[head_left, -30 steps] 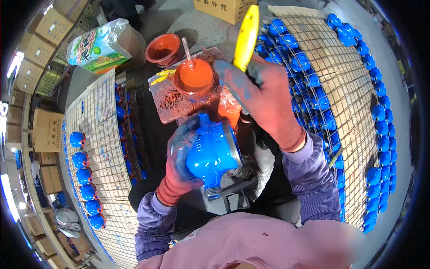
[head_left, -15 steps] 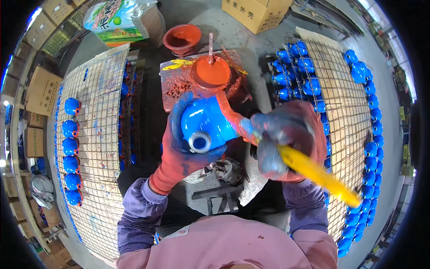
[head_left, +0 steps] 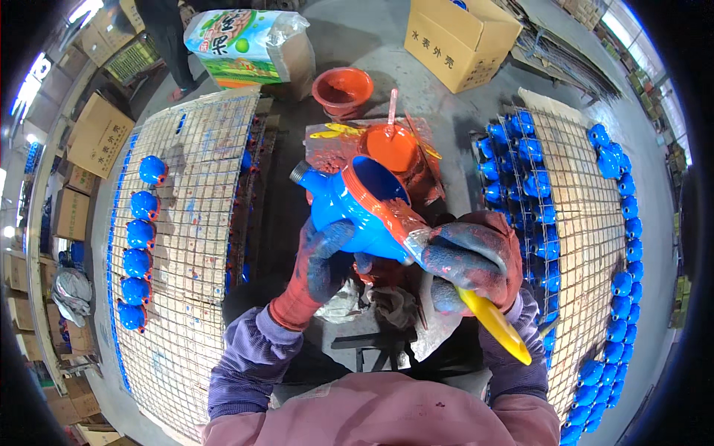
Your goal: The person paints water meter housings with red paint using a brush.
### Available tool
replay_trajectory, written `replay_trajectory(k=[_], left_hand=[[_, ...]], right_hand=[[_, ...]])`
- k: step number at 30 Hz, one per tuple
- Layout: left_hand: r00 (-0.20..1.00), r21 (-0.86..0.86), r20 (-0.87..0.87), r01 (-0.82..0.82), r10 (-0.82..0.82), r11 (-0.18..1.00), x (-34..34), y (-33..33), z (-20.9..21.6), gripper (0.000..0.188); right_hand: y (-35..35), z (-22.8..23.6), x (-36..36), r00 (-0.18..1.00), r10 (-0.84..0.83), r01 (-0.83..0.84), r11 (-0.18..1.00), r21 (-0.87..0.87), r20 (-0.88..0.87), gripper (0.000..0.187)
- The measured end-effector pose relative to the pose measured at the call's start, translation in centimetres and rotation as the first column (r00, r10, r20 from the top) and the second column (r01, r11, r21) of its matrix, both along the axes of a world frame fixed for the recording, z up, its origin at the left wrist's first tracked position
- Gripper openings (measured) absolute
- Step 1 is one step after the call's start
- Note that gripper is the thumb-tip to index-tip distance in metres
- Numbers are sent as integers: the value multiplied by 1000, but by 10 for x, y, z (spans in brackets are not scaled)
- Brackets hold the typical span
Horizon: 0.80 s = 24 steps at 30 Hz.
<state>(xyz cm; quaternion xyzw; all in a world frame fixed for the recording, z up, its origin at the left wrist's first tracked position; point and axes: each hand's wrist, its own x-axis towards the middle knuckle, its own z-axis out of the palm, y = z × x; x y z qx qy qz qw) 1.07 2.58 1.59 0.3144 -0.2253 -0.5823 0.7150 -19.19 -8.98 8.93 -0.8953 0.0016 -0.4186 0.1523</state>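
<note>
My left hand (head_left: 323,256), in a red and dark-coated glove, grips a glossy blue water-meter housing (head_left: 343,215) from below. Its wide round mouth tilts up to the right, with an orange-red band along the threaded rim. A threaded spout points to the far left. Gloved the same way, my right hand (head_left: 476,256) is closed around a paintbrush (head_left: 500,327) with a yellow handle. The brush's painted bristles touch the near right side of the rim. Just beyond the housing, orange-red paint (head_left: 389,150) sits in a bowl with a stick in it.
A paint-spattered board (head_left: 323,152) carries the bowl and yellow-handled tools (head_left: 335,130); a red tub (head_left: 342,89) stands behind. Wire-mesh racks at left (head_left: 190,297) and right (head_left: 587,245) hold several blue housings. Farther off are a carton (head_left: 461,44), a printed sack (head_left: 249,48) and a person's leg (head_left: 175,52).
The housing has been turned: its wide mouth now shows and its spout points far left instead of toward me. The brush has swung steeper. The whole view has shifted; a person's leg shows at upper left.
</note>
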Motion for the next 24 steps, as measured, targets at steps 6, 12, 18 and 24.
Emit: replay_trajectory(k=[6, 12, 18, 24], left_hand=[[848, -94, -508, 121, -152, 988, 0, 3, 3, 83], [547, -314, -716, 304, -435, 899, -1, 4, 0, 106], [546, -410, -625, 378, -557, 830, -1, 1, -2, 107], [987, 90, -158, 32, -17, 995, 1, 7, 13, 83]], right_hand=[[-2, -9, 8, 991, -33, 2, 972, 235, 128, 34], [-11, -30, 19, 927, -5, -191, 853, 485, 374, 25], [-26, -46, 25, 849, -157, -415, 394, 820, 505, 23], [-34, -39, 23, 884, -323, -295, 172, 940, 337, 31]])
